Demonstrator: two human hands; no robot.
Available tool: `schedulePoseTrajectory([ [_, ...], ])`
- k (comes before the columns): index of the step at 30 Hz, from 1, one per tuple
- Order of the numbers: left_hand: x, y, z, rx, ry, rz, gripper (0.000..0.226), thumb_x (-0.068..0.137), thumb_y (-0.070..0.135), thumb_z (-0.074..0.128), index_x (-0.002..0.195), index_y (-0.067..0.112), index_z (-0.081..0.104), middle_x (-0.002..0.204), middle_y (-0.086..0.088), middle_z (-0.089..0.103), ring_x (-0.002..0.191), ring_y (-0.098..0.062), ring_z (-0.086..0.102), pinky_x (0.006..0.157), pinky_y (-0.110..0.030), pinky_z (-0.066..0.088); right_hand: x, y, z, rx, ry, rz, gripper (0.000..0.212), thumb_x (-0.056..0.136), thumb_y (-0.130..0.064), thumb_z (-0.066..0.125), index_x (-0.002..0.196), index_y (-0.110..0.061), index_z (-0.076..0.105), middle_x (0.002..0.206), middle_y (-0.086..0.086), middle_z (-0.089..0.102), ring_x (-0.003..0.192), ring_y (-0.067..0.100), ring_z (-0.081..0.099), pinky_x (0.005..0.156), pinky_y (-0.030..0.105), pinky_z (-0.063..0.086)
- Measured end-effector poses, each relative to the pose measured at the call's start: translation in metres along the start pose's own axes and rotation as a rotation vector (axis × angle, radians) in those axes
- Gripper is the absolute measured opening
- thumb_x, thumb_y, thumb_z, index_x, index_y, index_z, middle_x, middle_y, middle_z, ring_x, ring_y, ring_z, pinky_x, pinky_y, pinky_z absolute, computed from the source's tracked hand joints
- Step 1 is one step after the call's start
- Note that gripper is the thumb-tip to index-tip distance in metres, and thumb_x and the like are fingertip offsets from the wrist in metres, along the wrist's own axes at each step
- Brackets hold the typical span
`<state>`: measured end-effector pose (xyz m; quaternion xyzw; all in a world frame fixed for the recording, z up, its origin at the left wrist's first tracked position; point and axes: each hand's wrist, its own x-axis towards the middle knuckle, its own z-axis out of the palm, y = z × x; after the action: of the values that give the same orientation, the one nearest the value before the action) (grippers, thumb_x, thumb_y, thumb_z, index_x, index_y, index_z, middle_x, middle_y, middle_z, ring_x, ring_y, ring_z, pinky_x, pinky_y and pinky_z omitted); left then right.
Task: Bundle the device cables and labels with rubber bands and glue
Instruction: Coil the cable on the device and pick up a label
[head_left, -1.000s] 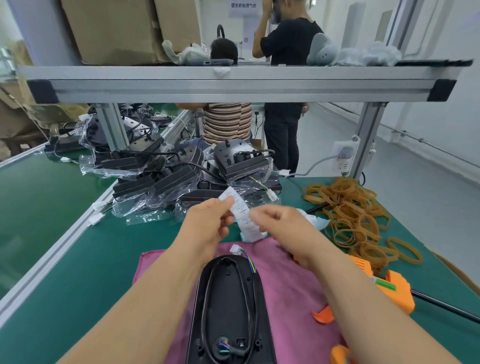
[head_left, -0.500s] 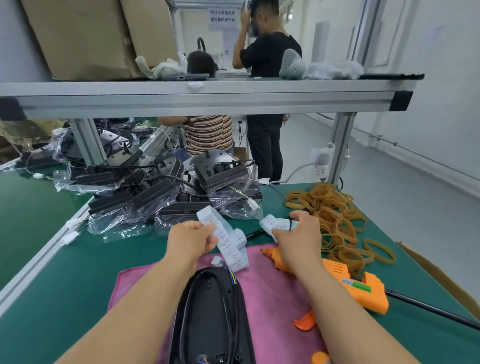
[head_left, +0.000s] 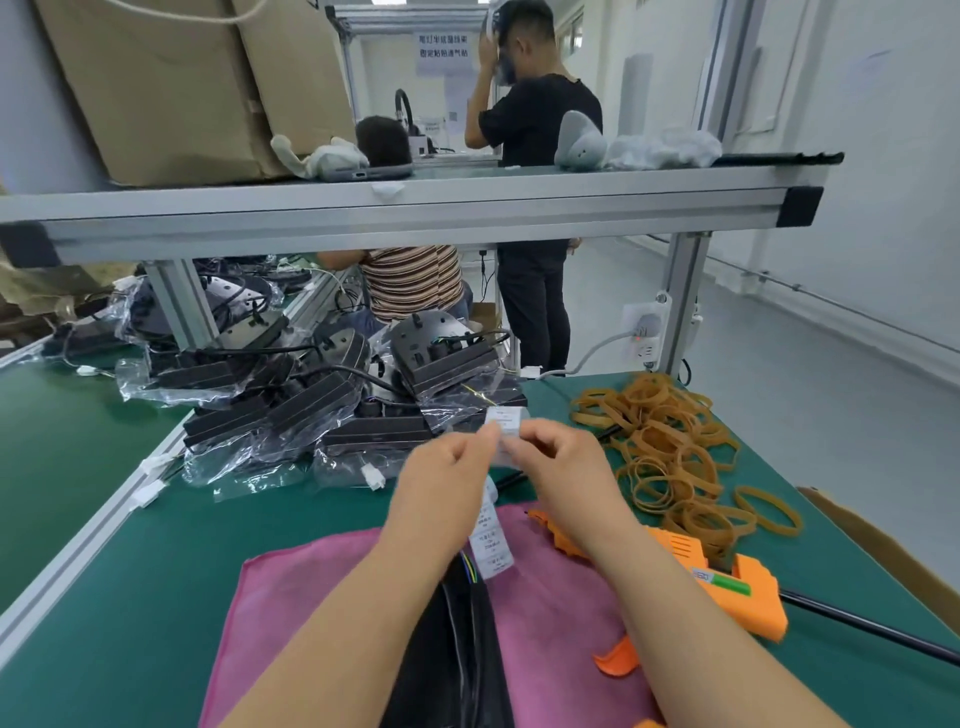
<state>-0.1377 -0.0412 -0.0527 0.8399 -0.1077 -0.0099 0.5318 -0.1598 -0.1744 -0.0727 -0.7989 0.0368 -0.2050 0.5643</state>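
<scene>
Paper label strip (head_left: 491, 550), frame centre | your left hand (head_left: 445, 486) and right hand (head_left: 563, 470) both pinch it | fold flat, edges aligned, before banding.

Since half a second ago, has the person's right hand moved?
Yes. The right hand moved left, away from the pile of tan rubber bands, meeting the left hand on the white paper label strip.

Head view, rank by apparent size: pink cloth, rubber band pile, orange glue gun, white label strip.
1. Pink fabric cloth
2. Pile of tan rubber bands
3. Orange plastic glue gun, partly hidden by the right arm, so unsure against the pile
4. White paper label strip
</scene>
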Motion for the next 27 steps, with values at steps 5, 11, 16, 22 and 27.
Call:
schedulePoseTrajectory([
  [5,0.013,0.009,0.000,-0.641,-0.182,-0.273,0.018,0.095,0.021,0.063,0.089,0.007,0.072,0.066,-0.006,0.068,0.050,-0.012,0.063,0.045,-0.020,0.049,-0.021,0.004,0.005,0.041,-0.155,-0.022,0.010,0.091,-0.008,0.064,0.085,-0.004,0.072,0.081,0.017,0.067,0.070,0.009,0.053,0.068,0.026,0.045],
  [11,0.029,0.016,-0.009,-0.881,-0.106,-0.386,0.019,0.099,0.022,0.057,0.090,0.009,0.068,0.070,-0.005,0.052,0.064,-0.018,0.049,0.065,-0.033,0.046,-0.030,0.005,0.000,0.135,-0.432,0.156,0.017,0.082,-0.005,0.073,0.074,-0.020,0.073,0.067,-0.007,0.065,0.061,0.004,0.055,0.061,0.018,0.044],
  [16,0.018,0.010,-0.017,-0.714,-0.271,-0.288,0.055,0.096,0.054,0.047,0.097,0.005,0.072,0.080,-0.004,0.070,0.072,-0.015,0.065,0.069,-0.030,0.053,-0.027,-0.006,-0.003,0.443,-0.245,0.271,0.017,0.090,0.000,0.063,0.077,-0.009,0.070,0.063,-0.001,0.068,0.047,0.001,0.055,0.043,0.011,0.039],
  [22,-0.015,-0.004,-0.011,-0.309,-0.331,-0.054,0.021,0.094,0.037,0.063,0.095,0.022,0.078,0.093,0.000,0.077,0.085,-0.013,0.070,0.079,-0.027,0.053,-0.011,-0.011,-0.009,0.577,-0.034,0.297,0.016,0.095,-0.011,0.059,0.080,-0.008,0.063,0.053,0.001,0.047,0.052,0.014,0.027,0.045,0.023,0.018],
  [27,-0.029,-0.010,-0.010,-0.336,-0.312,-0.061,0.012,0.086,0.004,0.072,0.084,0.015,0.076,0.077,-0.003,0.076,0.067,-0.008,0.065,0.061,-0.016,0.049,-0.003,-0.020,-0.009,0.651,0.083,0.286,0.022,0.095,-0.009,0.059,0.073,-0.009,0.061,0.059,0.005,0.050,0.049,0.012,0.035,0.042,0.022,0.025],
])
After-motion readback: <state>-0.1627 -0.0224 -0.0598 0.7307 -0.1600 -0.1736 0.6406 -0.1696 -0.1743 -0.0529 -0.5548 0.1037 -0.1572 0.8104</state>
